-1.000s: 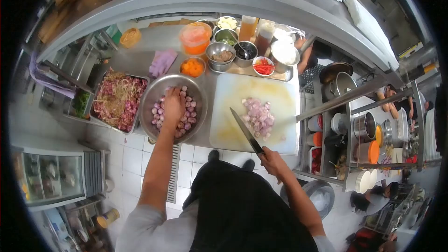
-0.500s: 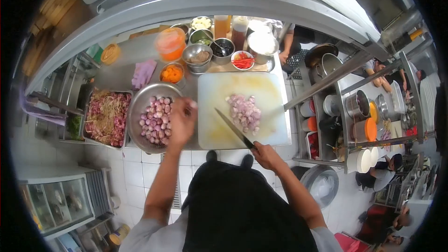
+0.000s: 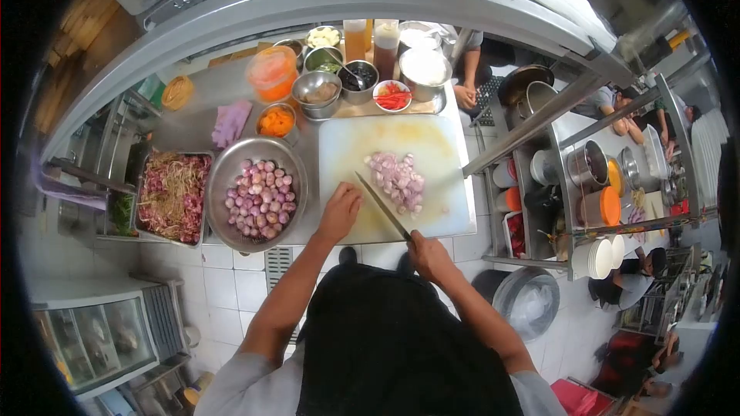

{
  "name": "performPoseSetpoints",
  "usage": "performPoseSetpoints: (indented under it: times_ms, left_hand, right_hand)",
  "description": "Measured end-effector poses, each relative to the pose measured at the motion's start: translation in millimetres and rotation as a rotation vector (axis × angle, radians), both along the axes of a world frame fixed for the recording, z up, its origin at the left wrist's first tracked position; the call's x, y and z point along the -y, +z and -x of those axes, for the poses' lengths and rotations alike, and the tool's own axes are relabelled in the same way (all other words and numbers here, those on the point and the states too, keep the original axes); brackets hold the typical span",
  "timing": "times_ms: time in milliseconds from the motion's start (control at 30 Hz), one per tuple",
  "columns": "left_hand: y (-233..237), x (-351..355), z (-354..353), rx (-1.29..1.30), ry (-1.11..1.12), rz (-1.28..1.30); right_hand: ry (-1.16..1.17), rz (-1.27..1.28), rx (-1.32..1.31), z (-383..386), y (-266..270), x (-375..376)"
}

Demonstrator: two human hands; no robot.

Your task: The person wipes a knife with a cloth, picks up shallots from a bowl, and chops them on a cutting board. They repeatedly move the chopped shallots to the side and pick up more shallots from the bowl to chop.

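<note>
The person's left hand (image 3: 341,212), which was over the steel bowl half a second ago, has moved to the left edge of a rectangular white plastic cutting board (image 3: 345,142), so both hands are now at the board, where the cutting is done. Its fingers are bent and partly closed; whether they hold anything cannot be told. The right hand (image 3: 428,256) is closed around the dark handle of a long, pointed steel knife (image 3: 385,209), whose blade slants over the board toward the upper left. Counted up, there are two bare hands, one knife, one board and one loose pile of cut pinkish-purple shallots (image 3: 397,177), lying just right of the blade. Left of the board stands one wide, round steel bowl (image 3: 217,179) holding dozens of small whole purple shallots (image 3: 262,199), too crowded to count exactly. Beside it are one rectangular metal tray (image 3: 205,185) of reddish, stringy peelings (image 3: 171,196) and one crumpled lilac cloth-like item (image 3: 230,124).
</note>
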State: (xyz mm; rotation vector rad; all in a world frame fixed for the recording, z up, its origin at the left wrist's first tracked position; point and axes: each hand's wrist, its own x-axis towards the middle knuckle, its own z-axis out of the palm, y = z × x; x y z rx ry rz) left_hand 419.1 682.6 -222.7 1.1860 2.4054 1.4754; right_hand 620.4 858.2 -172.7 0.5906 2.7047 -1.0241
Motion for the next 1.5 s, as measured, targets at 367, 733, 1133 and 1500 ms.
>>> performPoseSetpoints:
  times_ms: [367, 733, 1133, 1500]
  left_hand:
    - [17.0, -2.7, 2.3, -0.017, -0.035, 0.035]
    - [18.7, -4.4, 2.0, -0.041, -0.033, 0.078]
    - [15.6, -6.8, -5.5, -0.039, -0.009, 0.04]
    - [6.7, -17.8, 0.6, -0.008, -0.006, 0.005]
  right_hand:
    - [0.046, -0.035, 0.053, -1.8, 6.6, 13.2]
    - [0.044, 0.03, 0.08, -0.5, 8.5, 15.9]
    - [0.091, 0.199, 0.098, -5.6, -0.8, -8.9]
    - [0.052, -0.017, 0.033, -18.3, -5.3, 2.9]
